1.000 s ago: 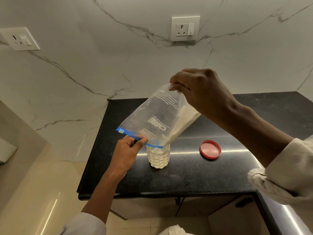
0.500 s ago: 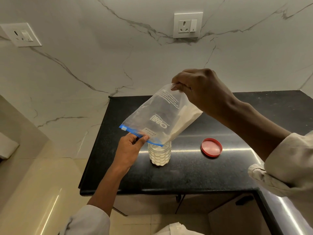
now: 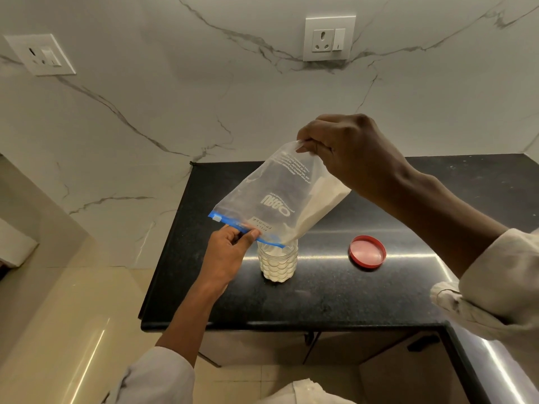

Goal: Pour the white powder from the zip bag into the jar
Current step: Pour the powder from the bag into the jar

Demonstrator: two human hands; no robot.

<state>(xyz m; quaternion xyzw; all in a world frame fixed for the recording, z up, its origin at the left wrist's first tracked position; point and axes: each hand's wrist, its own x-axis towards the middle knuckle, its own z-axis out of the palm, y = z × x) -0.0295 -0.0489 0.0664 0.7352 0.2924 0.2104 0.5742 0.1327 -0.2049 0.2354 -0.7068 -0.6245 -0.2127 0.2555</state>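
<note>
A clear zip bag (image 3: 271, 199) with a blue zip strip hangs upside down and tilted over a small clear jar (image 3: 278, 263) on the black counter (image 3: 335, 298). White powder lies along the bag's right side and runs down to the corner at the jar's mouth. My right hand (image 3: 350, 153) pinches the bag's raised bottom edge. My left hand (image 3: 230, 252) pinches the blue zip edge just left of the jar. The jar holds white powder up to about three quarters of its height.
A red jar lid (image 3: 367, 252) lies upside down on the counter, right of the jar. A marble wall with two sockets (image 3: 329, 39) (image 3: 40, 55) stands behind. The counter's front edge drops to a beige floor (image 3: 58, 330) on the left.
The bag, both hands and the jar keep their pose; the view has shifted slightly. The powder level in the jar looks a little higher.
</note>
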